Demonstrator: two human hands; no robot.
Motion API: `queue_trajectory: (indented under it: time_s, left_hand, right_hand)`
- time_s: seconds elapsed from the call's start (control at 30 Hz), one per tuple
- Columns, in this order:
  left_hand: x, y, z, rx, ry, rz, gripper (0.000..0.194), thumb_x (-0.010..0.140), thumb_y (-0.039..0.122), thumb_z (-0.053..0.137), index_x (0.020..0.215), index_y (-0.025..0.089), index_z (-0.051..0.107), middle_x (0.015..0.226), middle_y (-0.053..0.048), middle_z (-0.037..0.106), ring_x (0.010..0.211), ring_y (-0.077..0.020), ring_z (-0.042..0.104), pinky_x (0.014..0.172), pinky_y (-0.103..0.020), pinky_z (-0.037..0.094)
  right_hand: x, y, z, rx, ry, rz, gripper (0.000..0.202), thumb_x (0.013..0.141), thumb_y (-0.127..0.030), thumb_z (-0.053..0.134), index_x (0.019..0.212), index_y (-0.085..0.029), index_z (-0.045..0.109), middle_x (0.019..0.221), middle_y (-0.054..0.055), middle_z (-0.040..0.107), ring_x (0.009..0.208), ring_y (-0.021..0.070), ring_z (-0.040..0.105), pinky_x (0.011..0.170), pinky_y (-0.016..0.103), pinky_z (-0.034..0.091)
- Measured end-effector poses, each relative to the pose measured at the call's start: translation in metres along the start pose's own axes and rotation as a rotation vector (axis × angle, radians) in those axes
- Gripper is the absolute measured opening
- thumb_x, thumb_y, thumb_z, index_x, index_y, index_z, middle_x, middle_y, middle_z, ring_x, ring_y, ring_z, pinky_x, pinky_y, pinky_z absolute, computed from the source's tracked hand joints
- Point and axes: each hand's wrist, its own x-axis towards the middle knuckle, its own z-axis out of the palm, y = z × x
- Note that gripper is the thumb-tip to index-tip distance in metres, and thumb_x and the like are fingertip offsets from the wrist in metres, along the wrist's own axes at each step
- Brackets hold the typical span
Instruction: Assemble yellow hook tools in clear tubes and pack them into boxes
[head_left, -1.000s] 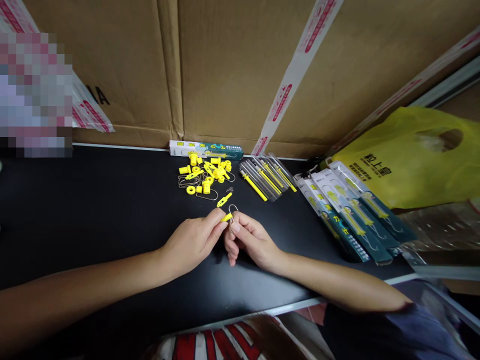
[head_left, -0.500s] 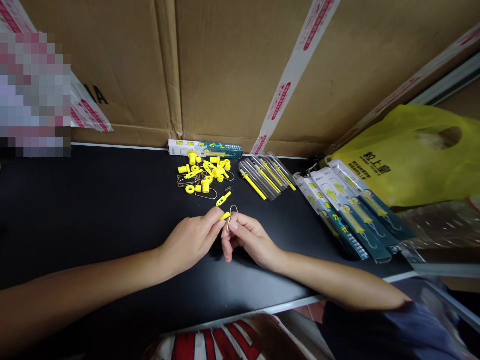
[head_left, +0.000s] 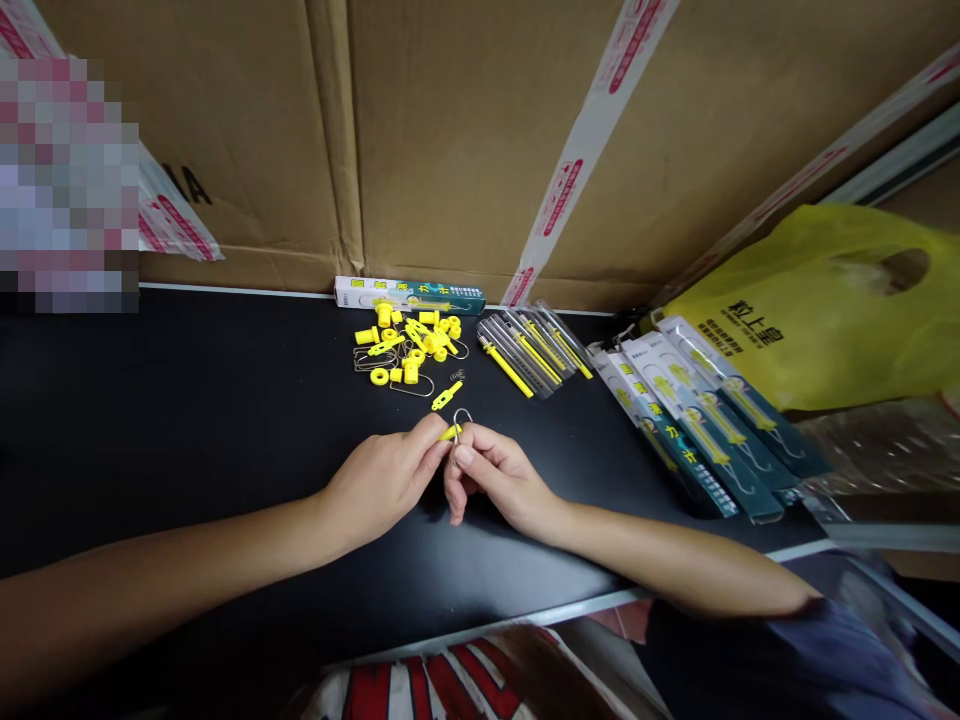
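My left hand pinches a small yellow plastic piece between thumb and fingers; most of that piece is hidden. My right hand is closed on a bent metal wire hook, whose curved end shows above the fingertips. Hook and yellow piece meet where the hands come together; whether they are joined, I cannot tell. Just beyond the fingers lie a flat yellow slotted piece and a small spring. Behind them is a pile of yellow caps and rings mixed with wire hooks.
Clear plastic tubes with yellow rods lie right of the pile. A printed box rests against a large cardboard carton. At right, several spring-scale packages lie beside a yellow plastic bag. The black table's pale edge runs near my body.
The wire hook has tilted slightly to the left in my right fingers. My left hand keeps its pinch on the yellow piece, and the things on the table stay put.
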Motion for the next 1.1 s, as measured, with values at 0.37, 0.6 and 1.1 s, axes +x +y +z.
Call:
queue_trajectory:
  time_s: [0.37,0.6,1.1]
  left_hand:
    - [-0.0006,-0.0004,0.0005,0.005,0.057,0.047,0.02,0.097,0.028,0.029,0.081,0.022,0.038,0.059,0.006,0.043,0.048,-0.0115,0.048,0.049,-0.022,0.027]
    - [-0.0004,-0.001,-0.0001,0.053,0.059,0.051,0.019,0.097,0.028,0.029,0.083,0.021,0.04,0.06,0.005,0.048,0.05,-0.0124,0.053,0.049,-0.022,0.028]
    - [0.0,-0.0016,0.0013,0.085,0.063,0.047,0.02,0.097,0.027,0.029,0.082,0.021,0.04,0.058,0.005,0.05,0.049,-0.0131,0.055,0.047,-0.022,0.027]
  right_hand:
    - [0.0004,0.0022,-0.001,0.049,0.027,0.012,0.03,0.092,-0.043,0.05,0.076,-0.018,0.046,0.056,-0.005,0.059,0.047,0.009,0.059,0.047,0.02,0.05]
    - [0.0006,0.0017,0.0007,0.109,0.016,0.05,0.031,0.091,-0.044,0.053,0.076,-0.016,0.048,0.06,-0.003,0.062,0.05,0.0098,0.062,0.051,0.023,0.054]
    - [0.001,0.0027,0.0008,0.097,0.043,0.04,0.031,0.089,-0.044,0.055,0.076,-0.016,0.049,0.062,-0.002,0.064,0.054,0.0106,0.064,0.055,0.024,0.055]
